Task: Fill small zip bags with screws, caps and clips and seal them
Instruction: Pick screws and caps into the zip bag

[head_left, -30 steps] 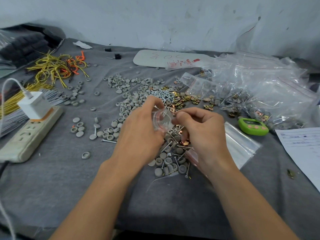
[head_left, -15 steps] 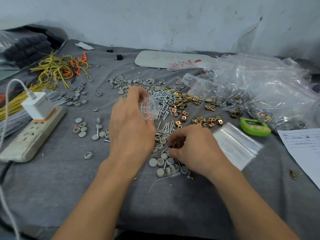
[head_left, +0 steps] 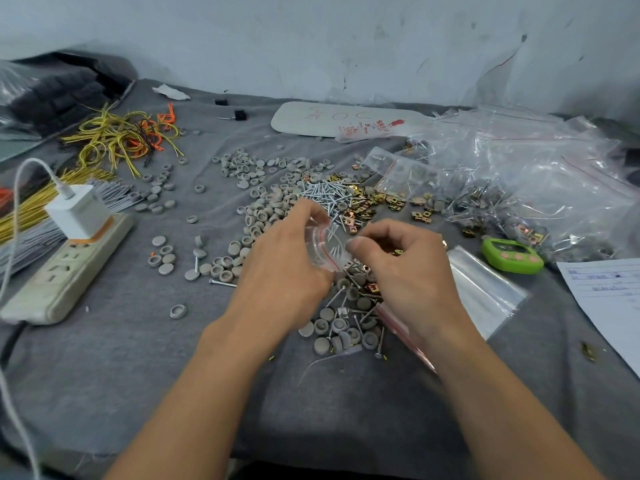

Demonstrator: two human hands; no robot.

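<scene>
Filling midway, by the look of it. Left grip (head_left: 287, 266) clasped round small zip bag (head_left: 320, 249), held mouth-open over the parts scattered on the worktop (head_left: 138, 358), a few screws (head_left: 333, 235) already inside. Right grip (head_left: 405, 271) curled at the bag's mouth; on what, cannot tell. Not yet sealed. Done so far: heap of filled bags (head_left: 519, 188) at the right. Left to do: plenty, judging by loose caps (head_left: 270, 209), clips (head_left: 363, 202), more screws and a stack of empty bags (head_left: 485, 292) beside the right wrist.

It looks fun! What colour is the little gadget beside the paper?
The gadget is bright green; head view.
</scene>
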